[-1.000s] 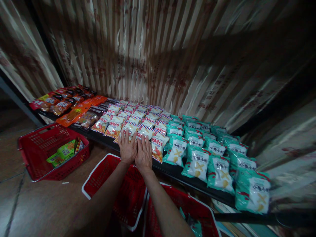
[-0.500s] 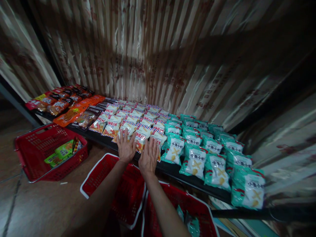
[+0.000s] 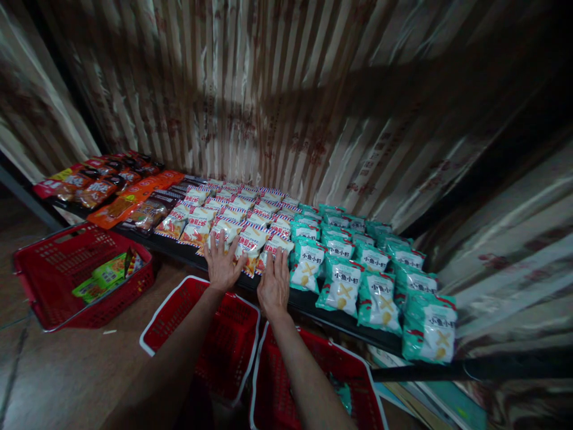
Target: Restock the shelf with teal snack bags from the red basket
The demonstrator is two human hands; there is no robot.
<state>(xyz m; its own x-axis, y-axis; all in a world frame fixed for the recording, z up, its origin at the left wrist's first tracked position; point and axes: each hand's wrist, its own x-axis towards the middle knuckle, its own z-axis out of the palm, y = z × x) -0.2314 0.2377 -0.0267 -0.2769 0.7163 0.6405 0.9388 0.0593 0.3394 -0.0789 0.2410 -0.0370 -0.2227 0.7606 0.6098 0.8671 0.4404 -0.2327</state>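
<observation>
Rows of white snack bags with red lettering [image 3: 196, 224] lie on a black shelf [image 3: 179, 249]. At their front edge my left hand [image 3: 222, 266] rests its spread fingers against a white bag [image 3: 224, 229]. My right hand [image 3: 274, 286] touches the front bag at the right end [image 3: 276, 243] with its fingertips, fingers stretched out and fairly close together. Neither hand grasps anything. Just right of my right hand stand rows of teal-and-white bags [image 3: 308, 266]. Between the hands, another white bag [image 3: 251, 242] shows its front.
Orange packets [image 3: 134, 197] and dark-and-red packets [image 3: 96, 191] lie at the shelf's left. Below are a red basket with green packets [image 3: 45, 257], a middle red basket [image 3: 179, 304] and a right red basket [image 3: 362, 364] holding teal bags. Striped curtains [image 3: 268, 107] hang behind.
My right hand has shifted right relative to the white bags, widening the gap between my hands. My left hand's fingers have spread more. The view has moved slightly, shifting the shelf leftward.
</observation>
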